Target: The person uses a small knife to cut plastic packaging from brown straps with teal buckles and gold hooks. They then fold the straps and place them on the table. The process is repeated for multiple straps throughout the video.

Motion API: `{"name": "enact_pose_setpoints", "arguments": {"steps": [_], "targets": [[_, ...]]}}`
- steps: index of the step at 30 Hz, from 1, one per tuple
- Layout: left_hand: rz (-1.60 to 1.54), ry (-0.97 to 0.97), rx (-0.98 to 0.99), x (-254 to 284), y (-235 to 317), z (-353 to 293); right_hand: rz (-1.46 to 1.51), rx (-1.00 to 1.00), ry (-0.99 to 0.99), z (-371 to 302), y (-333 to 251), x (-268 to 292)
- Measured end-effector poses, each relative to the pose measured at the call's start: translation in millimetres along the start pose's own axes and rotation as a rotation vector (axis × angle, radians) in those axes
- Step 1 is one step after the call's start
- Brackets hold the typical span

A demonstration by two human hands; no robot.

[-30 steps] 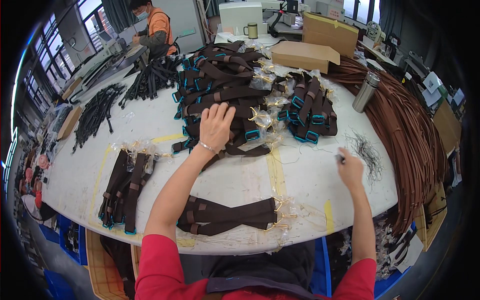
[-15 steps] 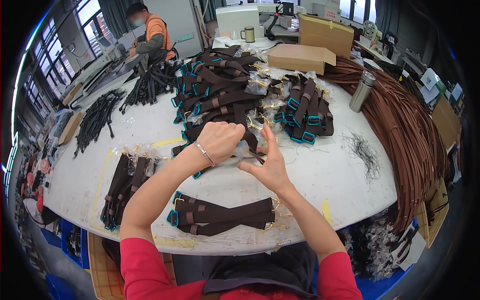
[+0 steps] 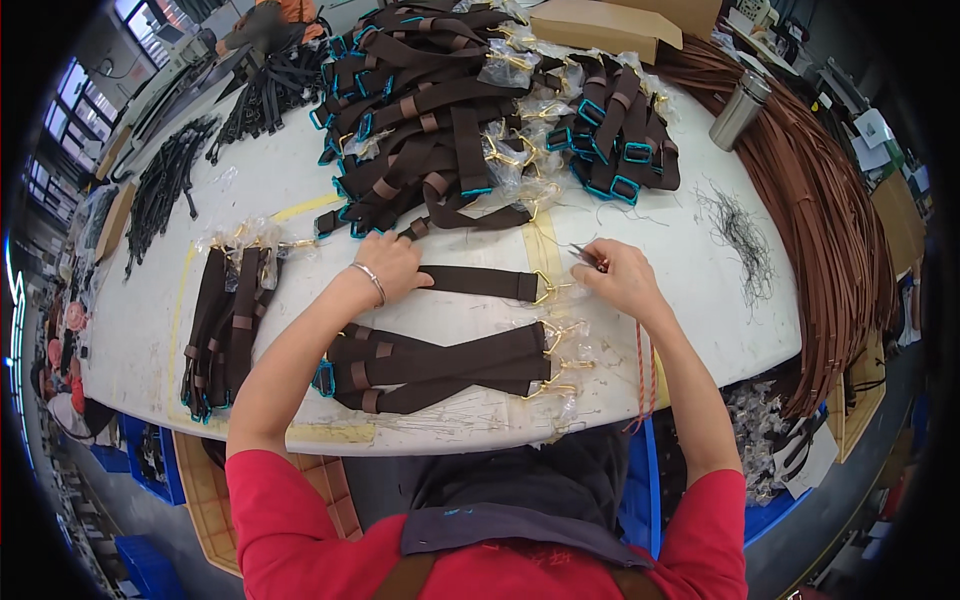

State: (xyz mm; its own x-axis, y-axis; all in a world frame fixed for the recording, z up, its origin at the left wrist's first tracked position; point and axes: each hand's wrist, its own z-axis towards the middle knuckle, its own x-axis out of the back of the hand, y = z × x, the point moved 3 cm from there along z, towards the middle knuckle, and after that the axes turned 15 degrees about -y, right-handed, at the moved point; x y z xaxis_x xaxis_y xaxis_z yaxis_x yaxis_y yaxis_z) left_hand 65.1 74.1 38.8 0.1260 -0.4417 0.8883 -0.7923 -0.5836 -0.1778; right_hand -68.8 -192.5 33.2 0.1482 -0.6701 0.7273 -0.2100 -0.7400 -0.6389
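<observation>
A dark brown webbing strap (image 3: 480, 283) lies stretched across the white table, with a gold hook and clear plastic wrap at its right end. My left hand (image 3: 392, 268) is closed on its left end and hides that part. Beyond the hook, my right hand (image 3: 622, 280) grips small thread snips (image 3: 588, 258), blades toward the upper left. A red-orange cord (image 3: 641, 365) hangs below that hand over the table edge. Nearer me lies a bundle of similar straps (image 3: 440, 365) with blue buckles on the left and gold hooks on the right.
A large pile of buckled straps (image 3: 430, 130) fills the far middle, with a smaller heap (image 3: 622, 135) beside it. More straps (image 3: 235, 320) lie at left. On the right are a steel flask (image 3: 740, 112), loose threads (image 3: 738, 235) and long brown strips (image 3: 800, 220). Another person works far left.
My hands were close together over the pile; now they are apart and nearer me. The strap lies stretched out between them. The view has tilted downward, and the snips show clearly.
</observation>
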Motion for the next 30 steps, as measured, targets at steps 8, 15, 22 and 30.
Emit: {"name": "enact_pose_setpoints", "arguments": {"steps": [8,15,22,30], "targets": [[-0.449,0.028,-0.386,1,49,36,-0.154,0.120,-0.073,17,-10,-10],[-0.632,0.132,-0.509,24,78,46,0.006,0.146,-0.250,27,1,-12],[-0.510,0.285,-0.689,21,91,51,-0.078,0.286,-0.059,17,3,-19],[-0.674,-0.146,-0.601,32,89,49,-0.428,0.615,0.236,-9,2,-24]]}}
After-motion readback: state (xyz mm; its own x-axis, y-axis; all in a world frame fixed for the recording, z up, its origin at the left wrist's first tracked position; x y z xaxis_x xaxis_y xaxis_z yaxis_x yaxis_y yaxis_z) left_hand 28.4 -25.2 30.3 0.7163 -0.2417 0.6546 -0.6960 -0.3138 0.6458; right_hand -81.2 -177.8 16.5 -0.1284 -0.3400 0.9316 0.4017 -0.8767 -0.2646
